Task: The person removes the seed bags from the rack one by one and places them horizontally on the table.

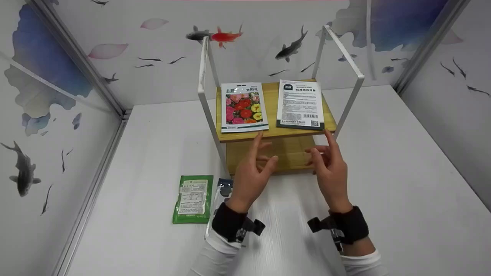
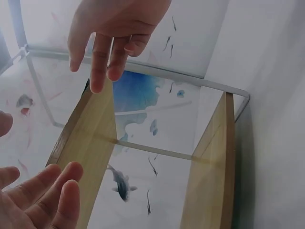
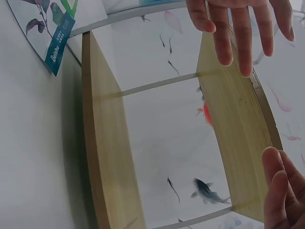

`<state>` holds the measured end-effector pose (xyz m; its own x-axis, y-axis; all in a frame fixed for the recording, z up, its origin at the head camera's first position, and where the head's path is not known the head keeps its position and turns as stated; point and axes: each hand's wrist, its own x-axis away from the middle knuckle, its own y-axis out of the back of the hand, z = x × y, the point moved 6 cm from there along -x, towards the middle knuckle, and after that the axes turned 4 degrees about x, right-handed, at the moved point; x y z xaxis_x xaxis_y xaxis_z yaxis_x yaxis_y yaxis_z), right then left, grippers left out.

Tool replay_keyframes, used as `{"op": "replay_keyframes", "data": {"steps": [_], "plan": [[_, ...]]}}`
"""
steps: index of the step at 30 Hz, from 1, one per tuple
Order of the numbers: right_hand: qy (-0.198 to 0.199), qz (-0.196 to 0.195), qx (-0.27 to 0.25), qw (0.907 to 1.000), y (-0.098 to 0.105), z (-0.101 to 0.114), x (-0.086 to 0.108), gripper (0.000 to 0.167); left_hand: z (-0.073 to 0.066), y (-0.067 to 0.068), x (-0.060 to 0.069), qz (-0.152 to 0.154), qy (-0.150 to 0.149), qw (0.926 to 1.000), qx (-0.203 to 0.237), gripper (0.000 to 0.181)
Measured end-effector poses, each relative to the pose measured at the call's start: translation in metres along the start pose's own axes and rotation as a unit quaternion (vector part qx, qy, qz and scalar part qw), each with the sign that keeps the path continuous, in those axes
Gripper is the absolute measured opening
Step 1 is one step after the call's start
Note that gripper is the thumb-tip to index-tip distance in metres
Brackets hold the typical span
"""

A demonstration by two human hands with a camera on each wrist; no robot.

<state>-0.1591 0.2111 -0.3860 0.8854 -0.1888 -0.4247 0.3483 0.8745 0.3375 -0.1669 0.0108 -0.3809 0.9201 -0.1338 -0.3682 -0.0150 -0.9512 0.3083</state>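
A seed packet (image 1: 245,109) with a photo of red, pink and yellow flowers lies on the upper board of a two-tier wooden shelf (image 1: 272,103). To its right a second packet (image 1: 300,103) lies with its printed text side up. My left hand (image 1: 253,172) holds nothing; its extended index finger is at the board's front edge, by the flower packet's lower right corner. My right hand (image 1: 333,174) is likewise free, index fingertip by the text packet's lower right corner. Whether either fingertip touches is unclear. The remaining fingers of both hands bend loosely.
White metal frames (image 1: 345,55) rise at both shelf ends. Below is the lower board (image 1: 291,153). Left of my left hand lie a green packet (image 1: 192,197) and another packet (image 1: 218,195), partly hidden by my wrist. Fish-patterned walls (image 1: 161,76) surround the white table (image 1: 399,184).
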Motion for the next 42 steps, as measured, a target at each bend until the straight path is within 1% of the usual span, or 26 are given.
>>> {"op": "replay_keyframes", "data": {"steps": [3,5,6,10,13,19,23,27,29,33,36,39,42], "plan": [[0.011,0.000,0.011,0.9999,0.003,0.003,-0.008,0.054,-0.001,-0.004,-0.008,0.012,0.012,0.9997,-0.017,0.068],[0.019,0.000,0.025,0.9995,0.006,0.015,-0.012,0.054,0.001,-0.008,-0.012,0.018,0.025,0.9992,-0.025,0.070],[0.022,0.000,0.032,0.9992,0.007,0.021,-0.014,0.054,0.001,-0.009,-0.014,0.019,0.030,0.9990,-0.027,0.070],[0.024,0.010,0.055,0.9982,0.005,0.026,-0.025,0.054,0.003,-0.012,-0.021,0.025,0.052,0.9981,-0.024,0.070],[0.016,0.020,0.059,0.9979,0.000,0.010,-0.034,0.057,0.005,-0.012,-0.027,0.034,0.067,0.9968,-0.028,0.071],[0.001,0.018,0.064,0.9978,-0.002,0.002,-0.042,0.058,0.012,-0.010,-0.037,0.050,0.088,0.9930,-0.061,0.076],[-0.033,0.025,0.054,0.9977,-0.002,-0.005,-0.044,0.060,0.011,-0.012,-0.042,0.059,0.103,0.9906,-0.067,0.078],[-0.069,0.039,0.018,0.9967,-0.005,-0.009,-0.045,0.061,0.009,-0.018,-0.046,0.079,0.119,0.9873,-0.069,0.079],[-0.079,0.042,0.002,0.9960,-0.007,-0.005,-0.045,0.061,0.007,-0.021,-0.048,0.089,0.122,0.9867,-0.062,0.079],[-0.083,0.041,-0.008,0.9957,-0.008,0.015,-0.045,0.059,0.005,-0.024,-0.050,0.094,0.122,0.9869,-0.049,0.077],[-0.085,0.035,-0.007,0.9958,-0.009,0.027,-0.046,0.058,0.005,-0.026,-0.051,0.095,0.125,0.9861,-0.054,0.075],[-0.092,0.018,-0.014,0.9955,-0.008,0.031,-0.047,0.057,0.004,-0.029,-0.051,0.099,0.123,0.9861,-0.050,0.073],[-0.095,-0.009,-0.019,0.9953,-0.007,0.030,-0.049,0.055,0.004,-0.031,-0.052,0.099,0.114,0.9873,-0.050,0.071]]}}
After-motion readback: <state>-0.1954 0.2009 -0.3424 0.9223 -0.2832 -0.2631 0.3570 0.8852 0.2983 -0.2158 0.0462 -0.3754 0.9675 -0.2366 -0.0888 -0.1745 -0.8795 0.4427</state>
